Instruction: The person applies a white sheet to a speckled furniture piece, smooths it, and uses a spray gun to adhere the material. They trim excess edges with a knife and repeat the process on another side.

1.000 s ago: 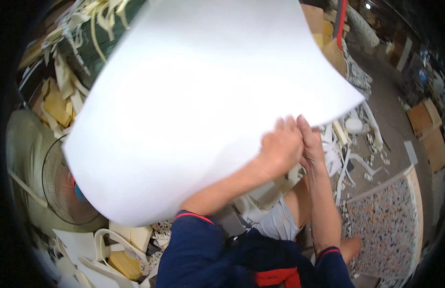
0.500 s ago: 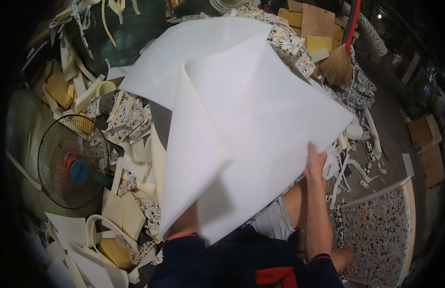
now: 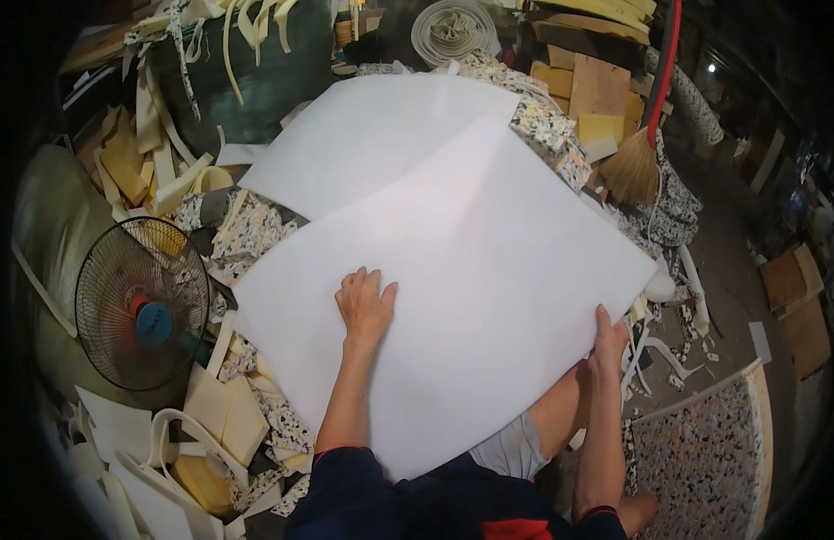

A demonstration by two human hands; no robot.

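A large white foam sheet lies spread out in front of me, its near part over my lap. My left hand rests on top of it, left of the middle, fingers slightly bent and thumb apart. My right hand grips the sheet's right edge, thumb on top and the other fingers hidden under it. Beyond, a second white sheet lies flat, partly covered by the first.
A black fan stands at the left, among foam offcuts. A speckled foam slab lies at the lower right. A straw broom with a red handle stands at the far right. A rolled sheet sits at the back.
The sheet's folded-over left side has been laid out flat to the left. My left hand, hidden under the fold before, now lies on top. My right hand has shifted slightly down and right.
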